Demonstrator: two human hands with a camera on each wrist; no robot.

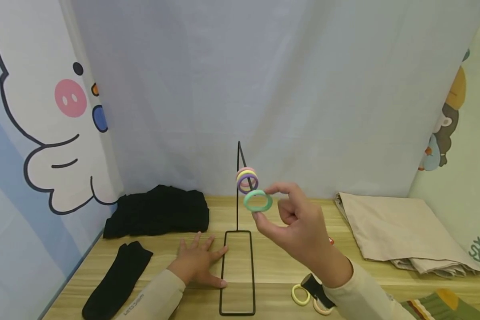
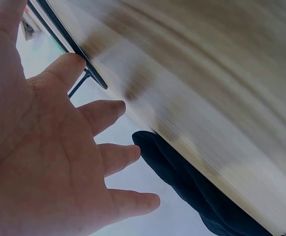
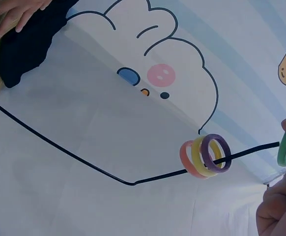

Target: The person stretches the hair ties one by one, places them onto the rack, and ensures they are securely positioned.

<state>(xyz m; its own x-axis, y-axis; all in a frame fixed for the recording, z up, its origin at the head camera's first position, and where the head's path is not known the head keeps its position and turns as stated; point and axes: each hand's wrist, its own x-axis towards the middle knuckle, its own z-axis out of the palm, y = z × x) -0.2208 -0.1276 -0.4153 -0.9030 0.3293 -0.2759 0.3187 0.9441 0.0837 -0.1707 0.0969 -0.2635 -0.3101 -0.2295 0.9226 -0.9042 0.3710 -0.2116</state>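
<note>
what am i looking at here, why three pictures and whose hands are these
These are one person's two bare hands, filmed by three cameras at once. The wide picture comes from a camera on the head, looking down at a wooden table. The other two come from cameras strapped to each wrist, so they look tilted and very close.

The left hand lies flat on the table beside the base of a black wire stand. The right hand pinches a green ring near the stand's arm, where pink, yellow and purple rings already hang.

Also on the table: black cloth, a black sock, a folded beige cloth and a yellow ring.
</note>
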